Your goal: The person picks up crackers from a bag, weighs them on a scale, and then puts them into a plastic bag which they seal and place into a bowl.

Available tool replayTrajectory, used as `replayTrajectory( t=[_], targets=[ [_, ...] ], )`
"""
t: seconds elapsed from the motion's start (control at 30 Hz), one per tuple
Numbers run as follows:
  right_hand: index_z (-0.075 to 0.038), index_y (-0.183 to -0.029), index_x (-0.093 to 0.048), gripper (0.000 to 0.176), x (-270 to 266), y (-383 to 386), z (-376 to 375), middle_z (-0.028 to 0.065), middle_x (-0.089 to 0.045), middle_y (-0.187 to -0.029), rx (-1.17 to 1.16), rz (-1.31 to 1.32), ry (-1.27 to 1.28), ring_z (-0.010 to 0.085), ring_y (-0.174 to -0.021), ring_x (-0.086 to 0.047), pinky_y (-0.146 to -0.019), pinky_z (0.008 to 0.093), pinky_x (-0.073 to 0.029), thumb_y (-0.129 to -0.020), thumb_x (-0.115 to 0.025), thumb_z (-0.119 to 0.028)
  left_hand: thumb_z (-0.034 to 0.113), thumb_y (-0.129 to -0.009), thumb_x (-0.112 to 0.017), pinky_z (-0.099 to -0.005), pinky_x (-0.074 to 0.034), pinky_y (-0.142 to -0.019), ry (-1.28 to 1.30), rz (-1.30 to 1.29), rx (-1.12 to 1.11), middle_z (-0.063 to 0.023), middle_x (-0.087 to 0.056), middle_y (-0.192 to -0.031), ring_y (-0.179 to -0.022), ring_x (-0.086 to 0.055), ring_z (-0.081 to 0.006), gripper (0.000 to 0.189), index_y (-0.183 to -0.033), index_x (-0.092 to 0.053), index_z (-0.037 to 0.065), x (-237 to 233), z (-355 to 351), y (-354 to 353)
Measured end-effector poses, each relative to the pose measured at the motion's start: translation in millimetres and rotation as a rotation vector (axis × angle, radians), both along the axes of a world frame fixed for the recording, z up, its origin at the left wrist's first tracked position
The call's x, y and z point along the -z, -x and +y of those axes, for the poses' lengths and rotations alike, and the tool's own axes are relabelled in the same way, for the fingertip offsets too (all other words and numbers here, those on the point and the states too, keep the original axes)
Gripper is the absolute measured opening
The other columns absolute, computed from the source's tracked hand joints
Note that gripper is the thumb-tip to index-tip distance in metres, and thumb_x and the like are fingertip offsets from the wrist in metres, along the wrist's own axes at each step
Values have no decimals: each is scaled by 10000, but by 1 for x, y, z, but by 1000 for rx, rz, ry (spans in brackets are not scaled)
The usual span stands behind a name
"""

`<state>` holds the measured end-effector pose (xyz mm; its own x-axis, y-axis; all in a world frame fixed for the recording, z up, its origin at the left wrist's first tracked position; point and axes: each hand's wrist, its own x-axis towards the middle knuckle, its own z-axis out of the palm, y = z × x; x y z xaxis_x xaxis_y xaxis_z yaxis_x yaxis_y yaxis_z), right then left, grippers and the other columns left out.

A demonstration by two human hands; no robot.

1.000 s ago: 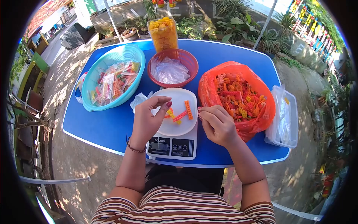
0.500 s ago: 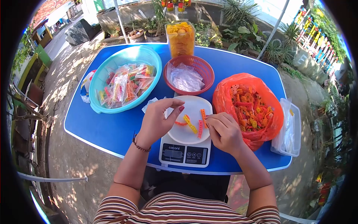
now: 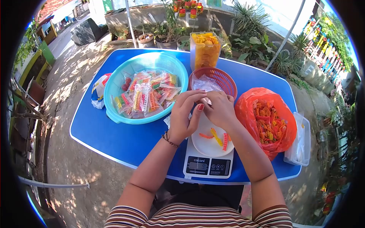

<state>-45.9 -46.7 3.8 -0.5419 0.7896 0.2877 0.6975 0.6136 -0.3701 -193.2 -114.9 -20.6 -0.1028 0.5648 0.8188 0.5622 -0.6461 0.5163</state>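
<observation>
My left hand [image 3: 184,116] and my right hand [image 3: 219,108] meet over the near edge of a red basket [image 3: 227,81] holding clear plastic bags [image 3: 205,83]. The left thumb stands apart from its fingers, whose tips touch my right hand. The right fingers curl downward; what they hold is hidden. Below them, a white plate [image 3: 200,146] rests on a digital kitchen scale [image 3: 208,167]. On the plate lie an orange piece [image 3: 206,135], a yellow strip [image 3: 216,136] and a red-pink ridged strip [image 3: 225,141].
A turquoise basket [image 3: 114,114] of filled packets stands left, beside a white-blue packet [image 3: 99,91]. Behind the red basket is a tall container [image 3: 205,51] of yellow pieces. To the right are a red plastic bag [image 3: 247,104] of coloured pieces and a clear box [image 3: 304,152].
Both hands have moved up and together from either side of the plate to the red basket. The orange strip at my right fingers no longer shows. The view has shifted left.
</observation>
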Motion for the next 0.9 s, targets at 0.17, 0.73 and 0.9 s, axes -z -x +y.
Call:
replayTrajectory(
  t=[0.17,0.73,0.9],
  targets=[
    [-28,-1025,-727,199,-7,-25,-12,107,-723,-1072,-186,482,-329,284,-1002,-665,-903,431,-486,-842,-654,1,-90,-816,-593,-447,-391,-1114,3,-19,-77,-207,-594,-1348,-1235,-592,-366,524,-1330,-555,5,-1,-2,-17],
    [-79,-1057,-713,259,16,-84,-69,87,-657,-1070,-245,280,-239,284,-897,-563,-830,382,-478,-799,-729,-65,76,-939,-724,-258,-518,-878,375,-514,395,-141,-697,-1129,-1019,-657,-132,177,-1031,-588,11,6,-17,-22],
    [-33,-1080,-704,285,36,-75,-72,101,-696,-890,-207,342,-209,294,-841,-637,-841,393,-521,-798,-745,-38,44,-979,-651,-310,-552,-925,422,-726,563,-180,-713,-1111,-1078,-694,-209,184,-1128,-553,-3,1,-15,-34]
  ],
)
